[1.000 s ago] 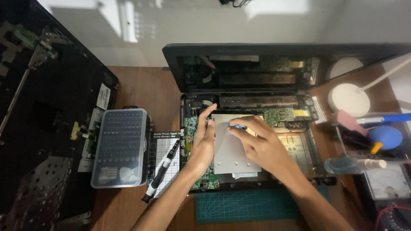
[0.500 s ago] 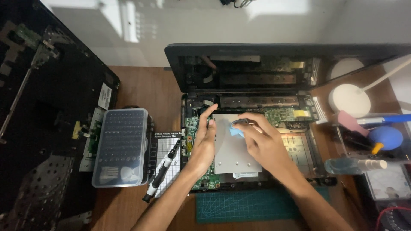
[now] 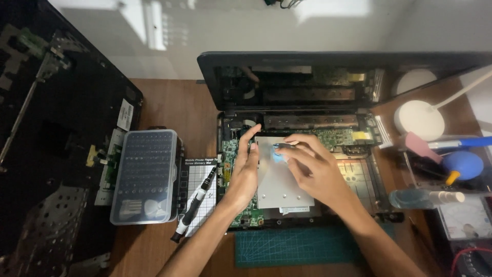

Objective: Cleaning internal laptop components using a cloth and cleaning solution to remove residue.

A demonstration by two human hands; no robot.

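Note:
An opened laptop base (image 3: 359,174) lies before me with its green circuit board exposed and a flat silver metal plate (image 3: 279,184) in the middle. My left hand (image 3: 243,169) rests edge-on along the plate's left side, fingers extended and touching it. My right hand (image 3: 312,172) lies over the plate's upper part and pinches a small light-blue piece (image 3: 278,155) against its top corner. The laptop's dark screen (image 3: 333,82) stands open behind.
A clear case of screwdriver bits (image 3: 146,177) and a black screwdriver (image 3: 195,205) on a gridded white mat (image 3: 202,182) lie to the left. A dark laptop cover (image 3: 51,154) fills the far left. A white lamp base (image 3: 423,119), blue blower (image 3: 464,165), bottle (image 3: 425,197) and meter (image 3: 469,220) crowd the right. Green cutting mat (image 3: 297,246) lies in front.
My right hand has shifted slightly, and the light-blue piece now shows between its fingertips where a dark blue tip showed before. The left hand stays put.

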